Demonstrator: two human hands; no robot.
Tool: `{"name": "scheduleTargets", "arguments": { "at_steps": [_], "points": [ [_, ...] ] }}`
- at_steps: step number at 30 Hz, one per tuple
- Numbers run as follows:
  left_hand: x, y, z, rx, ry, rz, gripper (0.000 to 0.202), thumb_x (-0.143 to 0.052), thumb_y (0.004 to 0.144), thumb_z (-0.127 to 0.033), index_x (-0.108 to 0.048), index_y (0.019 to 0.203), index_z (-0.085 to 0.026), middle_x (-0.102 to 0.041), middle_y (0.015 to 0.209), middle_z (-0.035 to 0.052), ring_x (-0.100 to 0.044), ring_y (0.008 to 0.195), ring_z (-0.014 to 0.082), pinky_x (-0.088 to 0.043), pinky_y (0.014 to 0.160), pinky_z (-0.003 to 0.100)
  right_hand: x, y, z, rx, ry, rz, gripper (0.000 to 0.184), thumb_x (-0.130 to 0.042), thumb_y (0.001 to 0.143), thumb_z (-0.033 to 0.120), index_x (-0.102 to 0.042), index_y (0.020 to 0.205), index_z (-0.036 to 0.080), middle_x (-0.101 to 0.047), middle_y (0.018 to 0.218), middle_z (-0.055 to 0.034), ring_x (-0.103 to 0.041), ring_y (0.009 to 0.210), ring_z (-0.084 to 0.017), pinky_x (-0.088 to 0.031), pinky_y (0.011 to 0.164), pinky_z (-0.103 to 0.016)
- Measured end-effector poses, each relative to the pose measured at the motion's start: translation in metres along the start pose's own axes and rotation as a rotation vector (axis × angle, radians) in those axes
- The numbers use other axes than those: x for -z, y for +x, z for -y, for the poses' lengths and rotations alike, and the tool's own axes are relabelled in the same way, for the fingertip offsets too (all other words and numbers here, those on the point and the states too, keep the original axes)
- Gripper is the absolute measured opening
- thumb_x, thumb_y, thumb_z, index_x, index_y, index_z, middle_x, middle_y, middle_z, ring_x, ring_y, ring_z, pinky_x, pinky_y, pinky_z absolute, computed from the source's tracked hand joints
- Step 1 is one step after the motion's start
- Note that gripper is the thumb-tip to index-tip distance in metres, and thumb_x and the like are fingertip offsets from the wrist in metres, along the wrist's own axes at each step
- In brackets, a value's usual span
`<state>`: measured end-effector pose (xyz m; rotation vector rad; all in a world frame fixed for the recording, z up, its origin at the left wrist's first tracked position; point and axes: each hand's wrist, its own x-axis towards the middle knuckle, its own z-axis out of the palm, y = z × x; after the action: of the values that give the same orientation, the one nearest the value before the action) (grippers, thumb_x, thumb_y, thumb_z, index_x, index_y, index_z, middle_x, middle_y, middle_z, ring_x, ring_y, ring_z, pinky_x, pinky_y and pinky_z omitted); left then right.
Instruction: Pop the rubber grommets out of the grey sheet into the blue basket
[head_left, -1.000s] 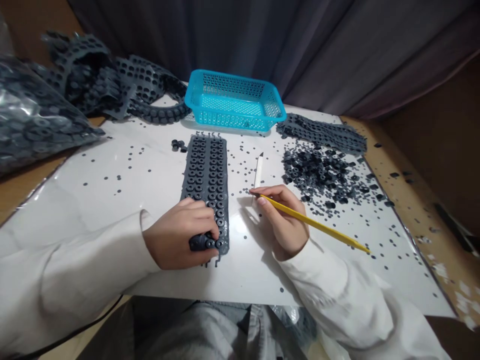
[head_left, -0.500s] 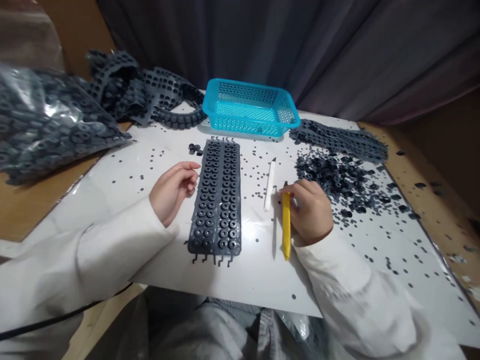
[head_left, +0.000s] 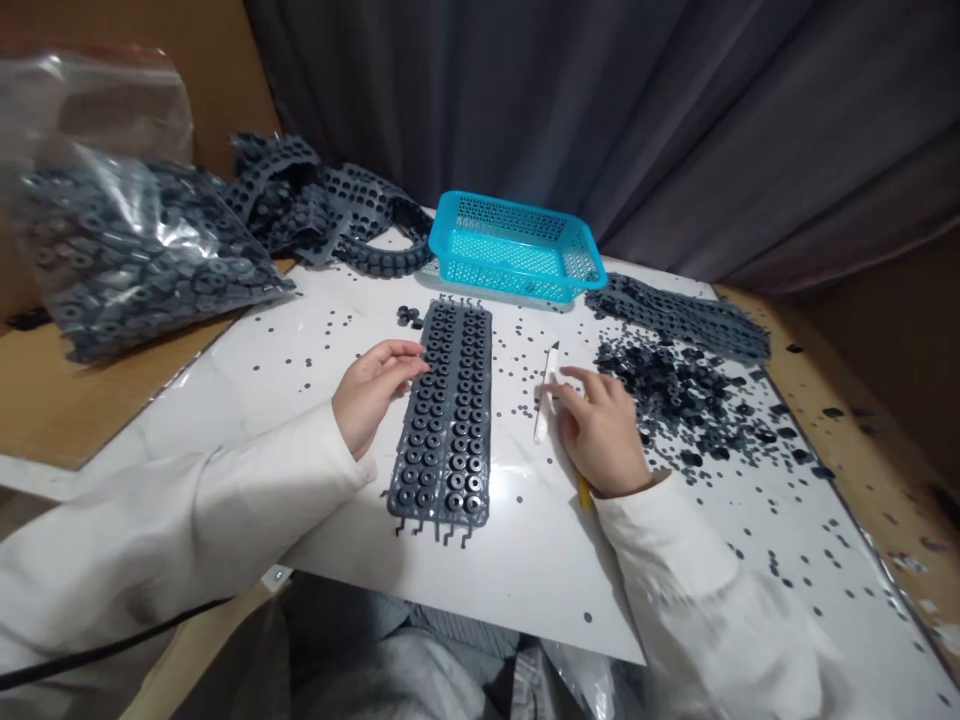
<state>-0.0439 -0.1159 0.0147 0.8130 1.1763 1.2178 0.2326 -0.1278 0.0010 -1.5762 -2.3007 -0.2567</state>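
A dark grey moulded rubber sheet (head_left: 448,410) with rows of round, holed parts lies lengthwise before me. My left hand (head_left: 379,390) is at its left edge, fingers loosely stretched, the tips at or just over the edge; contact is hard to make out. On the right, my right hand (head_left: 600,425) has its fingers apart over a slim white pen-like tool (head_left: 546,395) with a dark tip. The index fingertip reaches that tool and seems to touch it. Mostly hidden beneath the right hand is a yellow pen-like tool (head_left: 584,492), lying on the table.
A blue basket (head_left: 517,280) stands at the back. Clear bag of grey rubber parts (head_left: 142,270) at left, perforated sheets (head_left: 315,205) behind it. Another perforated sheet (head_left: 679,315) lies right, above a heap of black scraps (head_left: 667,385). Small discs litter the white tabletop (head_left: 540,570).
My right hand has let go of the yellow tool and moved left to the white one. My left fingertips have come to the rubber sheet's edge. The camera view has shifted slightly.
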Motion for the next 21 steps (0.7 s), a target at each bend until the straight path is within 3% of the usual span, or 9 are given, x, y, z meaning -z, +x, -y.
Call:
{"name": "scheduleTargets", "arguments": {
  "at_steps": [7,10,12,14,17,19,21],
  "points": [
    [0.002,0.0,0.002,-0.038,0.043,-0.021,0.016,-0.066,0.064,-0.023,-0.063,0.079,-0.018,-0.054,0.07,-0.0038,-0.042,0.061,0.0082,-0.031,0.059,0.021,-0.002,0.003,0.003,0.106,0.088,0.081,0.021,-0.047,0.08,0.005,-0.058,0.072,0.02,-0.057,0.099,-0.0092,-0.044,0.092,-0.025,-0.036,0.079,-0.04],
    [0.003,0.0,0.003,-0.054,0.062,-0.021,0.016,-0.065,0.065,-0.023,-0.062,0.08,-0.019,-0.053,0.071,-0.0038,-0.041,0.06,0.0087,-0.031,0.059,0.022,0.009,0.003,0.006,0.12,0.281,-0.113,0.018,-0.045,0.08,0.005,-0.051,0.072,0.02,-0.051,0.094,-0.007,-0.044,0.087,-0.023,-0.037,0.076,-0.038],
    [0.003,-0.001,0.003,-0.095,0.104,-0.005,0.014,-0.065,0.067,-0.024,-0.062,0.08,-0.019,-0.053,0.072,-0.0033,-0.042,0.061,0.0097,-0.032,0.059,0.023,0.018,0.0,0.015,0.058,0.533,-0.322,0.016,-0.046,0.081,0.008,-0.045,0.073,0.021,-0.045,0.088,-0.0038,-0.045,0.082,-0.02,-0.039,0.071,-0.035],
    [0.003,-0.003,0.003,-0.171,0.17,0.036,0.013,-0.065,0.068,-0.024,-0.061,0.079,-0.019,-0.055,0.075,-0.002,-0.045,0.065,0.0116,-0.034,0.062,0.024,0.026,-0.006,0.027,-0.031,0.868,-0.393,0.016,-0.047,0.085,0.012,-0.041,0.074,0.022,-0.042,0.084,-0.0012,-0.048,0.076,-0.017,-0.042,0.067,-0.032],
    [0.002,-0.007,0.002,-0.259,0.275,0.119,0.011,-0.064,0.07,-0.025,-0.06,0.078,-0.019,-0.056,0.075,-0.0006,-0.049,0.07,0.0143,-0.037,0.066,0.026,0.03,-0.017,0.042,-0.126,1.266,-0.19,0.013,-0.05,0.087,0.02,-0.042,0.078,0.023,-0.046,0.084,-0.0004,-0.052,0.068,-0.015,-0.044,0.061,-0.03],
    [0.002,-0.008,0.001,-0.278,0.332,0.153,0.01,-0.063,0.07,-0.025,-0.06,0.077,-0.018,-0.056,0.074,-0.0004,-0.05,0.07,0.015,-0.037,0.066,0.027,0.028,-0.023,0.047,-0.173,1.382,-0.068,0.012,-0.053,0.087,0.023,-0.043,0.08,0.022,-0.05,0.078,0.0005,-0.053,0.064,-0.015,-0.043,0.058,-0.029],
    [0.002,-0.008,0.001,-0.28,0.38,0.137,0.009,-0.062,0.07,-0.024,-0.059,0.075,-0.018,-0.056,0.073,0.0,-0.05,0.07,0.0154,-0.037,0.066,0.028,0.026,-0.026,0.047,-0.225,1.431,-0.059,0.014,-0.053,0.088,0.024,-0.043,0.079,0.022,-0.053,0.068,0.0021,-0.052,0.058,-0.014,-0.041,0.056,-0.028]
  ]
}}
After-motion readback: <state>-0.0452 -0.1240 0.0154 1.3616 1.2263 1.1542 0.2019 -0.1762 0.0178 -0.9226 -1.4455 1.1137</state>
